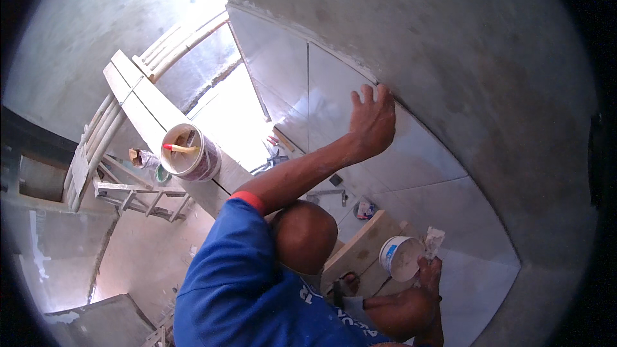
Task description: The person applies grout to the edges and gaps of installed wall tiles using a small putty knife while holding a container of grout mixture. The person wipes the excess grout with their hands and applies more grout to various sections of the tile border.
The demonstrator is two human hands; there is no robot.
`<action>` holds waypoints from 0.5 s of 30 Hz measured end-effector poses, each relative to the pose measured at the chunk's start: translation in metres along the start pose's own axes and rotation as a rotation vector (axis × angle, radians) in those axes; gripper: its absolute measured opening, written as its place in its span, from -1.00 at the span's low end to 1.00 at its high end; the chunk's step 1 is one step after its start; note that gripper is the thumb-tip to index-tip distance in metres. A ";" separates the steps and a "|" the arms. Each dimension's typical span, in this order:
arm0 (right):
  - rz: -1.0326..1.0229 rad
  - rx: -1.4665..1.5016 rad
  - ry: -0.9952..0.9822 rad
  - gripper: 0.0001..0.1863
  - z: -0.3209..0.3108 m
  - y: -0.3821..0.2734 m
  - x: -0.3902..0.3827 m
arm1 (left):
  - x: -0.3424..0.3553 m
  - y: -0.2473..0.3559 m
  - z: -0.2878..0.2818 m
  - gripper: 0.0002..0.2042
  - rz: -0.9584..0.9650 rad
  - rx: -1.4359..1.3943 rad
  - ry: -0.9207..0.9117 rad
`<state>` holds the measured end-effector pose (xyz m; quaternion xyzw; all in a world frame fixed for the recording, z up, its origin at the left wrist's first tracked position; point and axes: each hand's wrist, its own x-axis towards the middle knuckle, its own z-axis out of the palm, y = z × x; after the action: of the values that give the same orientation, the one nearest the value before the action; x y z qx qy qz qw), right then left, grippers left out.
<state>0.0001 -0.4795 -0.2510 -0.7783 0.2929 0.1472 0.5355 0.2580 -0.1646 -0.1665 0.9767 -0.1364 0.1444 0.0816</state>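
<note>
My left hand [374,122] is raised against the upper edge of the pale wall tiles [411,148]. Its bent fingers are apart, with nothing seen in them. Low on the right, my right hand [429,273] is closed around what looks like a putty knife [434,240], its flat blade smeared with pale paste. Right beside that hand is a small white tub [391,257] of beige paste, above or on a wooden plank [361,244]; how it is supported is unclear. My knees are bent between my arms.
To the left, a bucket [213,162] with a yellow-handled, red-tipped brush [182,148] stands on long boards [143,99]. Bamboo poles [106,125] cross beneath the boards. A wooden ladder-like frame [151,199] is lower down. Bare plaster [475,64] continues above the tiles.
</note>
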 end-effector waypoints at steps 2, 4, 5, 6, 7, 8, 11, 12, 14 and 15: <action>0.020 0.004 0.088 -0.67 -0.003 0.016 0.003 | -0.004 -0.024 0.001 -0.39 -0.123 -0.070 -0.017; 0.005 0.089 0.180 -0.65 -0.002 0.039 0.014 | -0.006 -0.064 0.001 -0.36 -0.268 -0.081 -0.014; 0.002 0.098 0.106 -0.64 -0.002 0.036 0.014 | -0.003 -0.091 0.000 -0.34 -0.348 -0.062 -0.001; -0.002 0.106 0.031 -0.64 -0.004 0.026 0.011 | 0.001 -0.114 -0.002 -0.37 -0.429 -0.076 0.013; -0.005 0.113 -0.039 -0.63 -0.004 0.020 0.010 | 0.008 -0.133 -0.004 -0.39 -0.507 -0.094 0.027; -0.008 0.150 -0.037 -0.64 -0.002 0.019 0.010 | 0.016 -0.148 -0.008 -0.42 -0.550 -0.104 0.021; 0.014 0.151 -0.020 -0.66 0.000 0.019 0.009 | 0.045 -0.171 -0.008 -0.48 -0.595 -0.112 0.027; 0.036 0.079 -0.017 -0.66 -0.001 0.017 0.010 | 0.049 -0.174 -0.008 -0.49 -0.599 -0.107 0.035; 0.048 -0.023 -0.047 -0.67 -0.006 0.019 0.014 | 0.060 -0.167 -0.002 -0.51 -0.570 -0.058 0.006; 0.041 -0.054 -0.075 -0.67 -0.010 0.025 0.018 | 0.067 -0.158 0.002 -0.52 -0.554 -0.037 -0.010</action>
<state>-0.0017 -0.5000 -0.2755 -0.7803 0.2844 0.1950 0.5218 0.3657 -0.0317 -0.1675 0.9758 0.1328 0.1094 0.1350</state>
